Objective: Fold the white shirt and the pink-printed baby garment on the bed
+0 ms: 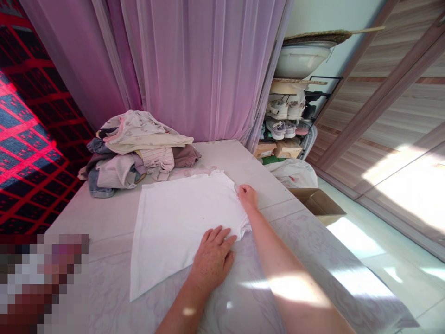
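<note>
A white shirt (pixel 181 213) lies spread on the pale patterned tabletop (pixel 278 260), its wide straight hem to the left and its gathered, ruffled edges to the right. My left hand (pixel 214 254) rests flat on the shirt's near edge, fingers stretched and a little apart. At the shirt's right end, by the neckline, my right hand (pixel 248 196) is closed with curled fingers, gripping the fabric edge; the exact pinch is partly hidden. Beyond the shirt, to the left, sits a heap of crumpled clothes (pixel 139 132) in white, cream, pink, grey and denim blue.
A purple curtain (pixel 201 69) hangs behind the table. To the right stand a shoe rack (pixel 288 113) with a white basin (pixel 302 60) on top, an open cardboard box (pixel 321 204) on the floor and a wooden wardrobe (pixel 378 93). Red-and-black checked cloth (pixel 31 139) is at left.
</note>
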Tool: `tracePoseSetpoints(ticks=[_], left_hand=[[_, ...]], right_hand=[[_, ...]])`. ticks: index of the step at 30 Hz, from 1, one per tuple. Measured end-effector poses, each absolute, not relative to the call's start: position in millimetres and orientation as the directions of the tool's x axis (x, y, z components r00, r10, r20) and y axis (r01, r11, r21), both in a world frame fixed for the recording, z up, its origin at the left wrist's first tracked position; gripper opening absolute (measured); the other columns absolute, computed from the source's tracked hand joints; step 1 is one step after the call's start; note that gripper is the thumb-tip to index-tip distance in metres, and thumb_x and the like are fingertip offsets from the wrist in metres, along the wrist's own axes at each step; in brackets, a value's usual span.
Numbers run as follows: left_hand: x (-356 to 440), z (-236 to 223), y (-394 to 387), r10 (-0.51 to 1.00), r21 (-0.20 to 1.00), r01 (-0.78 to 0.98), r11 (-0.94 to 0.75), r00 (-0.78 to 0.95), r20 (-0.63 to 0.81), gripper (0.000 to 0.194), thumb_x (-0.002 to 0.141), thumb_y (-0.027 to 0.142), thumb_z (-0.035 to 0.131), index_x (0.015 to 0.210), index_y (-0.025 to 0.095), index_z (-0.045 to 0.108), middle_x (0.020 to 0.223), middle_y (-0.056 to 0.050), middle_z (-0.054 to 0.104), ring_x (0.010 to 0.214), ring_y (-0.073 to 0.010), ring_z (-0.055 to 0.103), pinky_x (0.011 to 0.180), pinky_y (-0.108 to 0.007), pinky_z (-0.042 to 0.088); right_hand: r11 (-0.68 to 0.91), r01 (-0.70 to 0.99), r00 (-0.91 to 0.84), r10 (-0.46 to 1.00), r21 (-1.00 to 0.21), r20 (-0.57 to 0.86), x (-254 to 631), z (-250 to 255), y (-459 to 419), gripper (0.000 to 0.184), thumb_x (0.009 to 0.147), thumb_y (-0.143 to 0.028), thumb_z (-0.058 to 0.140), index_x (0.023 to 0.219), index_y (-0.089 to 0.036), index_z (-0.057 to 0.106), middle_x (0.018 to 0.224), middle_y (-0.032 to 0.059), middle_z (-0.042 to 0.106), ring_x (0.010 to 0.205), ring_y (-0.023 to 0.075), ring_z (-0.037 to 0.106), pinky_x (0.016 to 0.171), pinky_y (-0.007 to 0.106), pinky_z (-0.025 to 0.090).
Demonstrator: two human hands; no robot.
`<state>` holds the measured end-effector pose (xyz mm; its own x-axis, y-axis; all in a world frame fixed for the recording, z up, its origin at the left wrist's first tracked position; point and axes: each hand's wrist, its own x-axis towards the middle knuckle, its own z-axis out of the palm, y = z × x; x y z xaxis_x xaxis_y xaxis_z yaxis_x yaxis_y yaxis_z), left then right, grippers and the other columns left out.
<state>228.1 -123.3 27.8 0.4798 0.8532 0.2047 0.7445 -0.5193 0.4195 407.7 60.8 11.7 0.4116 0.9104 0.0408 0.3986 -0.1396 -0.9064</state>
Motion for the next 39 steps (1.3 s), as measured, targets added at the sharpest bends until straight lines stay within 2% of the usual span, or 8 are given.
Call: tracePoseSetpoints(ticks=[4,8,15,19,24,27,32,39], left_hand=[[228.0,27.3,-123.5,0.849,0.418,0.740,-0.527,0.479,0.222,0.042,0.089,0.028,0.051,0.131,0.029,0.054,0.139,-0.004,0.053,0.133,-0.0253,0.041,0.111,-0.050,0.031],[227.8,28.1,-123.6,0.852,0.414,0.745,-0.523,0.476,0.219,0.041,0.089,0.028,0.051,0.130,0.030,0.054,0.139,-0.003,0.054,0.133,-0.0251,0.041,0.111,-0.049,0.032],[227.1,30.3,-123.5,0.856,0.432,0.742,-0.513,0.478,0.197,0.042,0.089,0.029,0.052,0.130,0.029,0.054,0.140,-0.003,0.053,0.133,-0.0252,0.041,0.112,-0.049,0.031],[226.9,31.2,-123.3,0.859,0.436,0.743,-0.508,0.477,0.187,0.042,0.088,0.029,0.052,0.130,0.029,0.054,0.140,-0.002,0.053,0.133,-0.0253,0.040,0.112,-0.049,0.031],[226.6,30.4,-123.0,0.858,0.423,0.749,-0.510,0.480,0.184,0.042,0.088,0.028,0.053,0.130,0.030,0.054,0.140,-0.001,0.053,0.134,-0.0244,0.040,0.112,-0.048,0.031],[226.5,29.4,-122.8,0.853,0.412,0.749,-0.519,0.485,0.193,0.043,0.087,0.025,0.053,0.130,0.029,0.054,0.140,-0.003,0.053,0.134,-0.0247,0.040,0.112,-0.049,0.031],[225.1,29.4,-122.1,0.842,0.404,0.740,-0.538,0.495,0.214,0.048,0.084,0.022,0.054,0.132,0.027,0.052,0.141,-0.005,0.052,0.133,-0.0252,0.042,0.111,-0.051,0.033],[226.8,25.7,-125.5,0.819,0.475,0.668,-0.573,0.483,0.310,0.045,0.085,0.016,0.050,0.130,0.024,0.053,0.133,-0.006,0.059,0.125,-0.0207,0.052,0.108,-0.045,0.041]], right_hand=[[-0.050,0.066,0.533,0.846,-0.997,-0.007,413.5,8.1,61.1,0.020,0.082,-0.040,0.046,0.083,-0.021,0.054,0.067,-0.0022,0.063,0.056,0.0116,0.060,0.052,0.021,0.048],[0.099,-0.231,0.570,0.820,-0.968,-0.052,425.7,10.9,53.6,0.020,0.084,-0.042,0.046,0.078,-0.023,0.045,0.066,-0.0056,0.057,0.055,0.0074,0.057,0.052,0.017,0.048],[0.256,-0.549,0.521,0.849,-0.796,-0.086,452.6,17.1,35.9,0.038,0.088,-0.050,0.049,0.066,-0.023,0.034,0.058,-0.0087,0.047,0.046,0.0041,0.046,0.046,0.014,0.044],[0.282,-0.778,0.427,0.893,-0.561,-0.144,455.6,18.9,32.5,0.038,0.087,-0.043,0.057,0.064,-0.022,0.035,0.056,-0.0099,0.047,0.042,0.0023,0.043,0.041,0.012,0.040],[0.213,-0.815,0.331,0.934,-0.539,-0.132,449.5,26.9,28.7,0.008,0.087,-0.032,0.056,0.088,-0.025,0.052,0.095,-0.0007,0.067,0.079,0.0088,0.067,0.060,0.020,0.054],[0.153,-0.829,0.294,0.938,-0.538,-0.185,445.7,32.5,25.2,0.019,0.091,-0.044,0.048,0.101,-0.028,0.053,0.105,0.0021,0.066,0.101,0.0135,0.066,0.074,0.030,0.057],[0.008,-0.792,0.183,0.957,-0.610,-0.226,439.9,37.2,21.8,0.040,0.092,-0.054,0.036,0.106,-0.026,0.061,0.118,0.0054,0.065,0.109,0.0159,0.062,0.081,0.033,0.056],[-0.001,-0.688,0.179,0.969,-0.726,-0.171,436.5,38.1,17.5,0.029,0.082,-0.046,0.054,0.098,-0.026,0.067,0.112,0.0023,0.068,0.098,0.0138,0.065,0.077,0.028,0.054]])
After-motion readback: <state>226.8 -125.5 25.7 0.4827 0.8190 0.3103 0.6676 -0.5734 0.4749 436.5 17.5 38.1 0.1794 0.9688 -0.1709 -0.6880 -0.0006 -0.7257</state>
